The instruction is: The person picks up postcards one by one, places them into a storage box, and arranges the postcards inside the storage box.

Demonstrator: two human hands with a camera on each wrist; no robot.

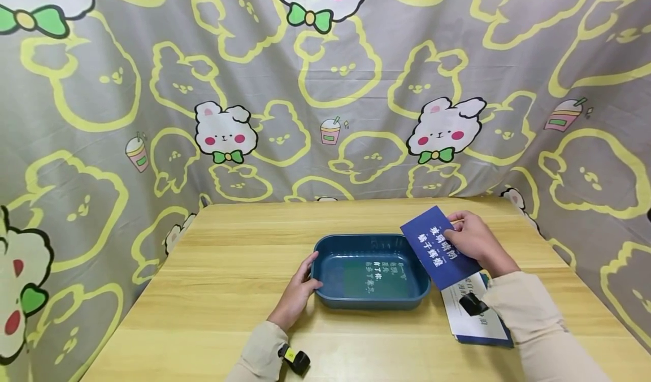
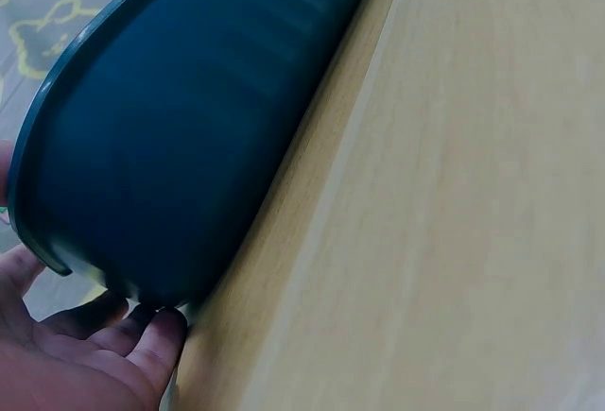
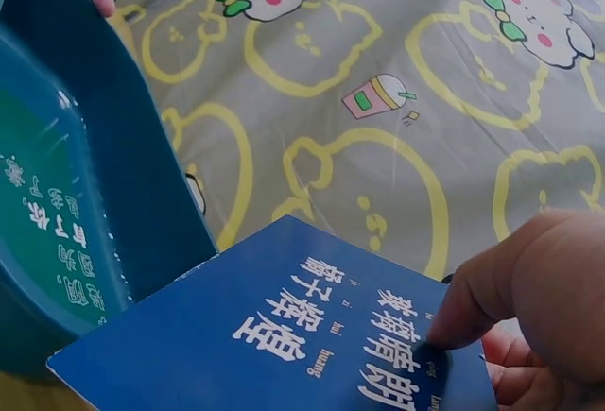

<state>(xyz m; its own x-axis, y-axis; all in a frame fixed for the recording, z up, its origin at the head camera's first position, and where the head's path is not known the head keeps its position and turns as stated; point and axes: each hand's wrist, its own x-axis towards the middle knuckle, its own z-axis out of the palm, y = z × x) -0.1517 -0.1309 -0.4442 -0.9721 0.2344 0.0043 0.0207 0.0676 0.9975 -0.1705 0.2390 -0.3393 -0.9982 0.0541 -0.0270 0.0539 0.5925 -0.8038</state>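
Observation:
My right hand (image 1: 473, 238) pinches a blue card (image 1: 432, 252) with white Chinese lettering, thumb on its printed face. The card is held up at a tilt beside the right end of a dark teal plastic tray (image 1: 371, 303). In the right wrist view, the card (image 3: 236, 316) overlaps the tray's wall. My left hand (image 1: 300, 286) grips the tray's left end, thumb at the rim and fingers against the outer wall. A green card (image 1: 356, 280) with white lettering lies flat inside the tray. Under my right wrist sits a stack of cards (image 1: 475, 320), a white one on top.
The tray stands on a light wooden table (image 1: 229, 269). A grey curtain (image 1: 356, 161) with yellow outlines and white rabbit faces hangs behind the table and along both sides. The card stack lies right of the tray, partly hidden by my right sleeve (image 1: 529, 308).

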